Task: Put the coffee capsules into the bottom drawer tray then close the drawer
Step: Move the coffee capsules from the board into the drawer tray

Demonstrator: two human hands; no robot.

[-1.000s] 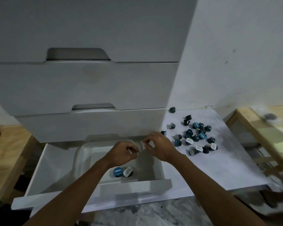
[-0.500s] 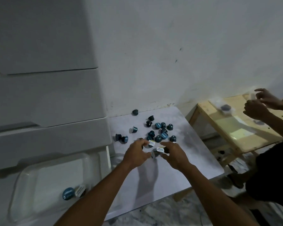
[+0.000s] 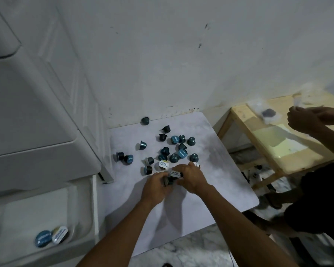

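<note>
Several dark and blue coffee capsules (image 3: 174, 158) lie scattered on a white board (image 3: 220, 182) on the floor. My left hand (image 3: 155, 186) and my right hand (image 3: 190, 178) meet at the near edge of the pile, fingers curled round capsules (image 3: 174, 175) held between them. The bottom drawer (image 3: 89, 199) stands open at the lower left. Its clear tray (image 3: 12, 218) holds two capsules (image 3: 51, 236), one blue-lidded and one white-lidded.
A white drawer unit (image 3: 27, 112) rises on the left against a white wall. A wooden table (image 3: 268, 149) stands to the right, where another person's hands (image 3: 312, 118) handle something. Marble floor shows below the board.
The view swung right from the drawer to the capsule pile. Both hands left the tray, reached the pile and closed round capsules at its near edge.
</note>
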